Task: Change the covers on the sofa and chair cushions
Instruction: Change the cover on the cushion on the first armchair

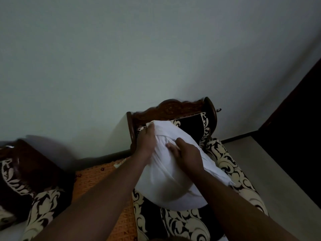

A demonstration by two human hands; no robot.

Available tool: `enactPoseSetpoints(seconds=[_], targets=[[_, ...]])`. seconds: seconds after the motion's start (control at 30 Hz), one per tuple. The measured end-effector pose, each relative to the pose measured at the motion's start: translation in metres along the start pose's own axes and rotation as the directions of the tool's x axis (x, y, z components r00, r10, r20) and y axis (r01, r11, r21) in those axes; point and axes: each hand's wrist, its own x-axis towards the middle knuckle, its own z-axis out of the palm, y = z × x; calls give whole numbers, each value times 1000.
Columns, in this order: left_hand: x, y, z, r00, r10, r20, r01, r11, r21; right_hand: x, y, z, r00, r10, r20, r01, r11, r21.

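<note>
Both hands, left hand (147,141) and right hand (186,153), grasp the plump white fabric cushion (166,180) over the patterned chair seat (182,223), its long axis running from near-left to the chair's back-right corner.

Both hands, left (147,141) and right (185,152), grip white cushion (166,185) over chair (175,108).

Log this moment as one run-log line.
left hand grips white cushion | right hand grips it | over patterned chair

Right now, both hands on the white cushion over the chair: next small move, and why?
Probably pull the bunched fabric further along. The left hand grips the white cushion at its top edge, the right hand digs into wrinkled cloth mid-cushion, so the cover looks unsettled. It is held above the patterned chair.
</note>
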Motion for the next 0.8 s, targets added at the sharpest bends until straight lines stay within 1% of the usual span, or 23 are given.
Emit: enactPoseSetpoints(seconds=[0.07,0.17,0.27,0.3,0.33,0.4,0.43,0.47,0.5,0.53,0.57,0.63,0.7,0.73,0.8], targets=[[10,0,-11,999,-33,-20,35,997,72,-3,0,-2,1000,-12,-19,13,999,36],[27,-17,-27,989,-122,-87,129,988,82,0,-2,-12,998,-30,-58,34,997,70],[31,-43,-36,967,-254,0,254,965,63,9,-2,-29,990,-31,-138,43,996,83],[33,-52,-38,959,-284,6,283,956,75,12,0,-35,986,-16,-164,34,994,107],[31,-57,-43,960,-280,-8,279,951,136,15,3,-42,982,6,-188,23,988,155],[36,-68,-51,970,-226,-85,238,954,181,19,11,-55,972,65,-226,7,953,303],[38,-74,-54,978,-206,-43,210,970,127,21,15,-61,967,90,-239,5,928,372],[41,-78,-55,978,-199,57,197,979,54,22,17,-66,961,108,-256,11,907,422],[43,-80,-56,973,-206,103,208,978,-10,22,18,-69,953,124,-275,16,890,455],[46,-80,-55,966,-225,130,235,970,-67,22,18,-71,947,138,-290,18,878,478],[44,-74,-53,964,-228,136,241,966,-89,22,18,-72,942,149,-300,18,872,489],[40,-58,-45,979,-199,41,202,975,-88,22,21,-71,942,182,-281,-18,865,501],[38,-49,-36,980,-180,-89,172,981,-91,23,26,-68,955,209,-210,-84,872,483],[38,-48,-32,974,-183,-132,170,980,-105,23,28,-67,964,203,-174,-103,883,458],[37,-44,-25,968,-187,-164,170,979,-114,23,31,-64,965,236,-116,-171,898,405]])
